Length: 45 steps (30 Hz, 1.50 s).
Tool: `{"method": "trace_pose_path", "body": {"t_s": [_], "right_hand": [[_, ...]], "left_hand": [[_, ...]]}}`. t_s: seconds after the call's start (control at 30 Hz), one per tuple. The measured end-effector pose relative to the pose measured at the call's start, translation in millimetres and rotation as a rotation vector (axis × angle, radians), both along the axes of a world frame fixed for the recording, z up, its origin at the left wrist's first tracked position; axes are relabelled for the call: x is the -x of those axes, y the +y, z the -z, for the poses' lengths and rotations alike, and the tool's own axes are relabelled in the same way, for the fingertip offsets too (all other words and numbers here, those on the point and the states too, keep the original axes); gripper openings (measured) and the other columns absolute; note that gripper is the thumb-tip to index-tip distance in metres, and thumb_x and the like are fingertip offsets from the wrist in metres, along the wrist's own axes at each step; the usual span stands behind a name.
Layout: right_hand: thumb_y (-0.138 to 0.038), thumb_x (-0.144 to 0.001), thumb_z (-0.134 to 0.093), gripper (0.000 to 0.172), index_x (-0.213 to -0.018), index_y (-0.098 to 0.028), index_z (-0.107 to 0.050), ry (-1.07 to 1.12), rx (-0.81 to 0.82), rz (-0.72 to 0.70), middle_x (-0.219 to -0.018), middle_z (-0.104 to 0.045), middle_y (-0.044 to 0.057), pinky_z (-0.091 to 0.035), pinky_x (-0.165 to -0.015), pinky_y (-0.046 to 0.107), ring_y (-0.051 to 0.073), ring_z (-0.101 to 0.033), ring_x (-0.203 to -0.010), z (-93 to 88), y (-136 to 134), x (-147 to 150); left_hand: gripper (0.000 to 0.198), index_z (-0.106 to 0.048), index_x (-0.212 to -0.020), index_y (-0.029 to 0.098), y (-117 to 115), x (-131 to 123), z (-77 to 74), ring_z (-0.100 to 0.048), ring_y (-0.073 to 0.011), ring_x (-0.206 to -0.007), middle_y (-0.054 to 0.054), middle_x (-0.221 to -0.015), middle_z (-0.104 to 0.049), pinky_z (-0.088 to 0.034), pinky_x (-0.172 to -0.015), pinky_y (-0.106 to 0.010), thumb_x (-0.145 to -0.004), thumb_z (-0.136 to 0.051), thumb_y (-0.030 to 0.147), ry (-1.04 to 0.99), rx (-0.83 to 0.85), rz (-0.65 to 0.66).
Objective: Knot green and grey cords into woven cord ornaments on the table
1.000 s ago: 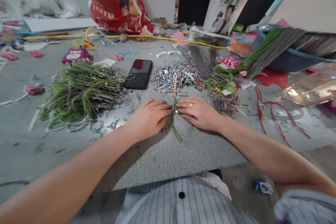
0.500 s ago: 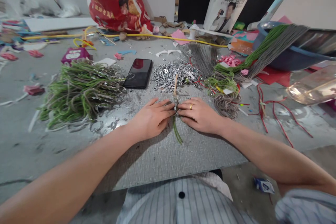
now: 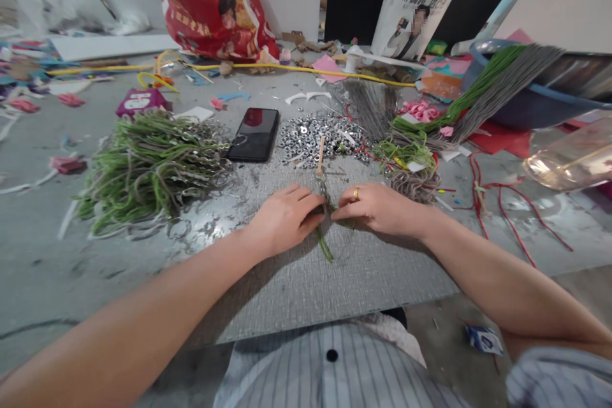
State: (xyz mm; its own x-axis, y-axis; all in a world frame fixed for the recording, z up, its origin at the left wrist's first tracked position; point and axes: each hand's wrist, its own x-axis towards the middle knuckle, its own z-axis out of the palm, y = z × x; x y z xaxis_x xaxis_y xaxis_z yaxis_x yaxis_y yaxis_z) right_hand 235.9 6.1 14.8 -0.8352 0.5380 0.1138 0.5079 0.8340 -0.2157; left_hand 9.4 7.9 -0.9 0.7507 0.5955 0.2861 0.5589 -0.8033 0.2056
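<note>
My left hand [image 3: 285,217] and my right hand [image 3: 377,208] meet fingertip to fingertip at the middle of the grey textured mat [image 3: 306,280]. Both pinch a thin green cord [image 3: 324,244] whose loose end trails toward me. A small wooden stick [image 3: 320,154] lies just beyond the fingers. Behind it spreads a pile of small metal nuts [image 3: 315,132]. My right hand wears a gold ring.
A heap of green and grey cords [image 3: 148,166] lies at the left, a black phone [image 3: 254,133] beside it. More cord bundles [image 3: 406,153] and red strings [image 3: 507,217] lie at the right. A blue basin [image 3: 535,102] and a red bag [image 3: 215,6] stand at the back.
Both hands have slid slightly toward me and apart; the right hand moved a little to the right, still pinching the cord.
</note>
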Motion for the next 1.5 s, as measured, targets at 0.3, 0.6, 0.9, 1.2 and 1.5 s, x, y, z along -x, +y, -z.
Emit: {"method": "trace_pose_path", "body": {"t_s": [0.3,0.6,0.9,1.2,1.5], "right_hand": [[-0.022,-0.085,-0.057,0.013,-0.088,-0.021,-0.070,-0.084,0.037,-0.012,-0.083,-0.065,0.003,-0.037,-0.067,0.028,0.015,-0.055,-0.075,-2.1,-3.2,7.6],[-0.020,-0.089,-0.048,0.014,-0.082,-0.016,-0.059,0.010,0.092,0.024,-0.079,-0.060,0.005,-0.038,-0.071,0.029,0.015,-0.052,-0.074,-3.4,-9.1,14.7],[-0.022,-0.088,-0.047,0.014,-0.080,-0.017,-0.057,0.465,0.099,0.320,-0.077,-0.057,0.002,-0.040,-0.066,0.025,0.013,-0.052,-0.071,17.7,-4.4,27.7],[-0.017,-0.085,-0.050,0.012,-0.080,-0.017,-0.062,0.324,0.051,0.342,-0.081,-0.061,0.003,-0.041,-0.068,0.025,0.013,-0.055,-0.075,25.6,0.3,29.8],[-0.018,-0.087,-0.046,0.022,-0.091,-0.019,-0.067,0.273,0.026,0.291,-0.091,-0.064,0.005,-0.043,-0.071,0.025,0.014,-0.058,-0.081,25.7,-2.1,27.4]], "left_hand": [[0.011,-0.060,-0.088,0.017,2.2,-2.1,-0.8,-0.055,-0.0179,-0.074,-0.003,-0.078,-0.063,-0.045,-0.069,-0.030,-0.080,-0.053,0.018,-0.004,0.073,-0.024],[0.009,-0.061,-0.082,0.017,4.5,-5.1,-2.0,-0.056,-0.0168,-0.072,-0.001,-0.073,-0.062,-0.044,-0.068,-0.029,-0.082,-0.057,0.024,0.043,0.077,-0.073],[0.015,-0.067,-0.087,0.016,5.3,-3.4,1.3,-0.057,-0.0208,-0.077,-0.005,-0.077,-0.065,-0.046,-0.070,-0.033,-0.083,-0.057,0.027,0.061,0.055,-0.059],[0.013,-0.067,-0.086,0.018,5.0,-1.4,3.7,-0.058,-0.0182,-0.077,-0.003,-0.076,-0.066,-0.046,-0.070,-0.030,-0.084,-0.056,0.026,-0.011,0.059,-0.028],[0.013,-0.065,-0.086,0.018,4.4,0.0,4.2,-0.058,-0.0174,-0.073,-0.002,-0.075,-0.066,-0.046,-0.068,-0.030,-0.084,-0.056,0.027,-0.025,0.030,-0.020]]}}
